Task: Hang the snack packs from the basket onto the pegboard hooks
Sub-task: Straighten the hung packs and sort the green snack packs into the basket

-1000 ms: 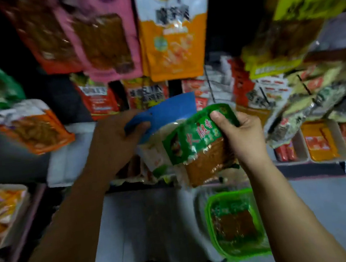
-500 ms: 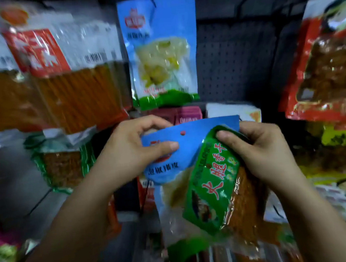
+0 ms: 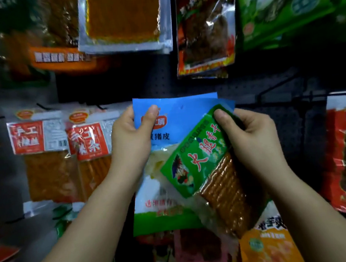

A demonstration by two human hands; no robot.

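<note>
Seen from the head camera: left hand [image 3: 130, 138] pinched on the upper left corner of the blue snack pack [image 3: 173, 118], thumb on the front, fingers behind. Right hand [image 3: 250, 136] curled round the top of the green snack pack [image 3: 193, 162], thumb pressed on its header. Green pack tilted, lying across the lower right of the blue one and touching it. Both packs held up in front of the dark pegboard [image 3: 247, 86], between rows of hanging goods. Small punched hole visible near the top middle of the blue header. Bare hook [image 3: 277, 86] jutting out to the right and slightly above the hands; whether meant for either pack could not be told. Red-and-white packs [image 3: 41, 142] hung to the left, a red foil pack [image 3: 203, 30] above, an orange pack [image 3: 270, 247] near the bottom. Basket not in view.

Judged as mid-step: sorting two packs before hanging one. Best done by separating the packs first, keeping the green one parked low in the right hand. Then header held flat and taut, hole lined up square with the hook tip, and slid straight back. Risk of tearing the hole if pushed at an angle, or of dropping the second pack.
</note>
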